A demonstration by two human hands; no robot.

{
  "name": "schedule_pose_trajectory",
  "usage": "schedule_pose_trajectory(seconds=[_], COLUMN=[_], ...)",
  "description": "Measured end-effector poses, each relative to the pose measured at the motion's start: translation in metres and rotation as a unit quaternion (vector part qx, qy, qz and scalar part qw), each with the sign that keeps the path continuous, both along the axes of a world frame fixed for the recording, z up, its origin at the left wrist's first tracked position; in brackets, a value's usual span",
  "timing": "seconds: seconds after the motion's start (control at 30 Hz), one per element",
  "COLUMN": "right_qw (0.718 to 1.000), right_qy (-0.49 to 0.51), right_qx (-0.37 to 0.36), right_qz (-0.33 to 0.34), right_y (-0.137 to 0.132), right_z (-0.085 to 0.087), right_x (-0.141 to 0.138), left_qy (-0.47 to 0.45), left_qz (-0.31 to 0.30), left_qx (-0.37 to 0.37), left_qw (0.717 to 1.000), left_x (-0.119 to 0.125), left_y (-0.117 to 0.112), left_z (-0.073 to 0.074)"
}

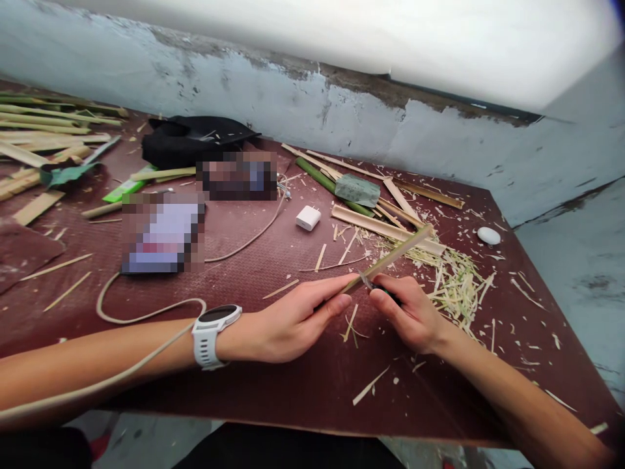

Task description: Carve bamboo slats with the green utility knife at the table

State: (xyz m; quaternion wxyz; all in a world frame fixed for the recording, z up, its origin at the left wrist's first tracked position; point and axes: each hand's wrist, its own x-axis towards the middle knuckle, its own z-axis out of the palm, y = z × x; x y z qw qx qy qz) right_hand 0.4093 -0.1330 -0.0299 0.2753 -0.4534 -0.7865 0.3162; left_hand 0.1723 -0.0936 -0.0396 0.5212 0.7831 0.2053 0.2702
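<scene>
My left hand is closed on the near end of a bamboo strip, which slants up and away to the right. In my right hand is a small knife with a dark handle mostly hidden by the fingers. Its short blade lies against the strip, close to my left fingertips. Just beyond my right hand lies a pile of thin bamboo shavings. Past the strip, several split bamboo pieces and a green bamboo stick lie together, with a greenish wrap over some of them.
A white charger plug sits mid-table. Two blurred phones, one with a lit screen, lie left with a cable crossing my left forearm. A black cap, bamboo strips and a white oval case are near the wall.
</scene>
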Motion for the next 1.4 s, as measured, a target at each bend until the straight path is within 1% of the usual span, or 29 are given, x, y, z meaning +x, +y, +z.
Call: schedule_pose_trajectory(seconds=[0.23, 0.47, 0.63, 0.73, 0.8, 0.87, 0.97, 1.07, 1.17, 1.3, 1.37, 1.4], right_qw=[1.000, 1.000, 1.000, 0.998, 0.993, 0.983, 0.968, 0.952, 0.934, 0.912, 0.909, 0.913], right_qy=[-0.009, -0.016, -0.022, -0.052, -0.090, -0.130, -0.177, -0.210, -0.233, -0.259, -0.259, -0.252], right_qx=[-0.013, -0.001, 0.012, 0.037, 0.066, 0.095, 0.135, 0.174, 0.222, 0.268, 0.272, 0.264], right_qz=[0.002, 0.008, 0.013, -0.012, -0.050, -0.084, -0.118, -0.137, -0.153, -0.174, -0.180, -0.181], right_y=[0.000, 0.001, 0.000, 0.001, 0.002, 0.005, 0.009, 0.014, 0.019, 0.024, 0.028, 0.032], right_z=[0.004, 0.002, 0.002, -0.001, -0.004, -0.006, -0.007, -0.008, -0.011, -0.015, -0.014, -0.013], right_x=[-0.001, 0.001, 0.000, 0.000, -0.002, -0.003, -0.002, 0.002, 0.006, 0.002, 0.001, 0.003], left_qy=[0.002, 0.010, 0.010, 0.020, 0.036, 0.059, 0.078, 0.085, 0.095, 0.086, 0.084, 0.085], left_qz=[0.003, -0.012, -0.005, -0.004, 0.004, 0.026, 0.048, 0.041, 0.035, 0.043, 0.046, 0.047], left_qx=[0.004, -0.001, 0.002, -0.015, -0.040, -0.058, -0.050, -0.053, -0.079, -0.076, -0.065, -0.059], left_qw=[1.000, 1.000, 1.000, 1.000, 0.999, 0.996, 0.995, 0.994, 0.992, 0.992, 0.993, 0.993], left_x=[0.000, 0.000, -0.001, 0.000, 0.002, 0.005, 0.007, 0.008, 0.008, 0.011, 0.012, 0.012], left_y=[0.001, 0.003, 0.003, 0.003, 0.004, 0.004, 0.007, 0.010, 0.014, 0.019, 0.021, 0.021], left_z=[0.000, 0.001, 0.001, 0.003, 0.004, 0.006, 0.007, 0.007, 0.009, 0.012, 0.014, 0.014])
